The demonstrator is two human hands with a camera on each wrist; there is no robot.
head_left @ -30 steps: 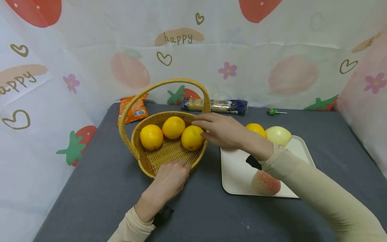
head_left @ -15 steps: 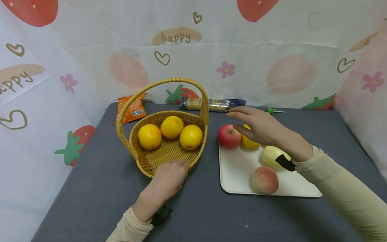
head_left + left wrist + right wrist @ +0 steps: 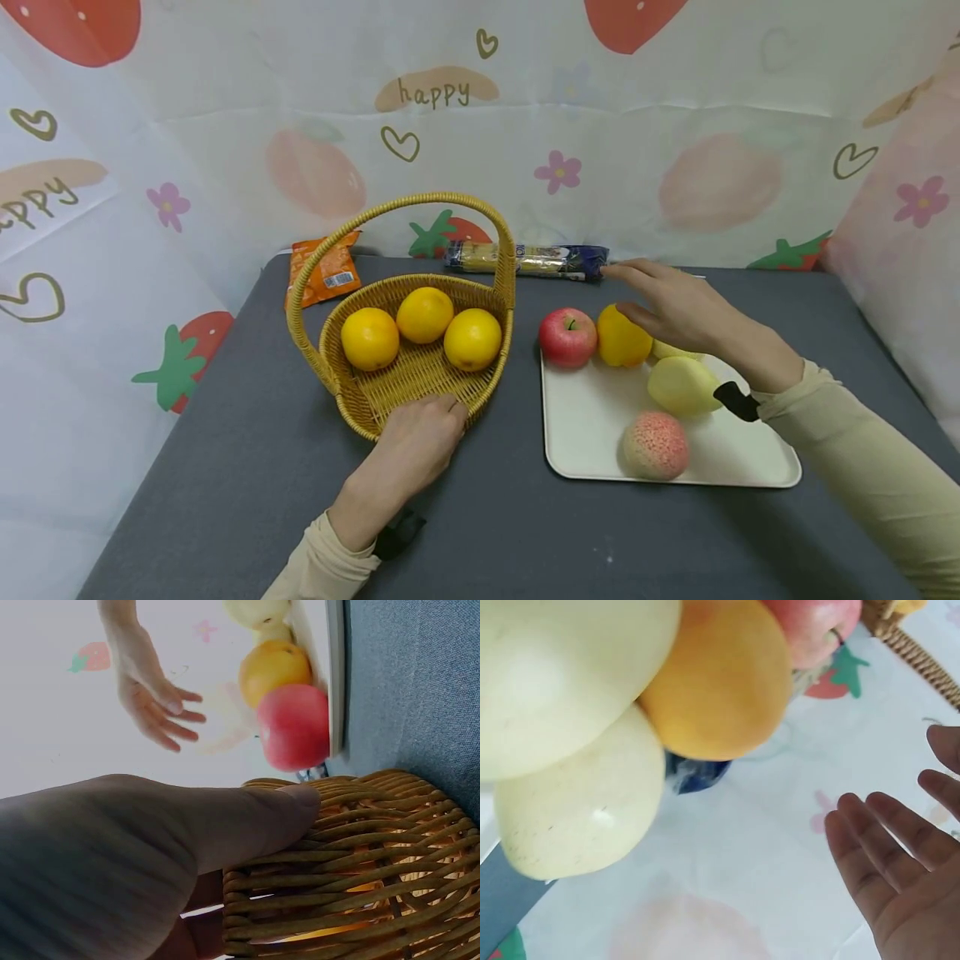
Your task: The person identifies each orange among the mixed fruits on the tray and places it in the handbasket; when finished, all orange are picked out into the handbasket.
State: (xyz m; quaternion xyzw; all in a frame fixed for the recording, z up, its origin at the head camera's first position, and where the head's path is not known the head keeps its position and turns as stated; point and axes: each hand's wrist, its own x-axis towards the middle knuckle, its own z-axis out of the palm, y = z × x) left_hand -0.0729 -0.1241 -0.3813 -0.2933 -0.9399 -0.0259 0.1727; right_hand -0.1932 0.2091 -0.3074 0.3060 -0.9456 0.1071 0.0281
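Observation:
My left hand [image 3: 420,442] grips the near rim of a yellow woven basket [image 3: 411,385], its thumb [image 3: 255,817] pressed along the outer weave in the left wrist view. Three oranges [image 3: 425,315] lie inside the basket. To the right, my right hand [image 3: 671,307] hovers over the back of a white tray [image 3: 581,425], fingers spread and holding nothing. Below and beside it are a red apple [image 3: 567,337], a yellow-orange fruit [image 3: 622,335] and two pale yellow-green fruits [image 3: 682,386], one partly hidden by the hand. A pinkish peach [image 3: 656,446] sits at the tray's front.
The basket's tall arched handle [image 3: 427,198] stands upright. Behind it are an orange snack packet [image 3: 322,273] and a long blue-and-gold wrapped package [image 3: 551,261] by the patterned backdrop. A dark grey cloth [image 3: 247,467] covers the table.
My right hand has moved away from the orange at the basket's right side, rightward over the tray, uncovering the apple. My left hand and the basket keep their places.

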